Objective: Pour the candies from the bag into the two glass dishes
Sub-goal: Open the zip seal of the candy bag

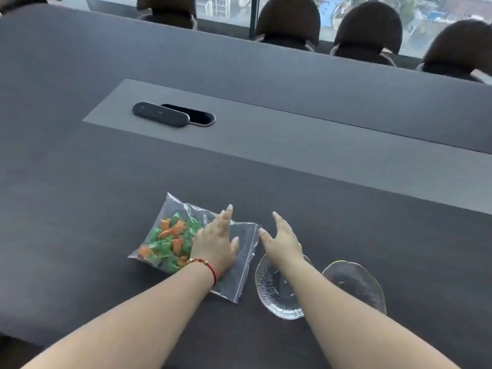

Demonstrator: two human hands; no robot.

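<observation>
A clear zip bag (241,265) lies flat on the dark table, with green and orange wrapped candies (170,242) bunched in its left end. My left hand (215,242) rests palm down on the middle of the bag, fingers spread. Just right of the bag's edge, my right hand (282,239) hovers with fingers apart, holding nothing. Two ribbed glass dishes sit side by side at the right: the nearer dish (274,291) lies partly under my right forearm, the other dish (356,284) to its right. Both dishes look empty.
A black oval cover (161,114) lies beside an open cable slot (202,118) in the grey centre strip of the table. Several dark chairs (288,22) line the far edge in front of windows.
</observation>
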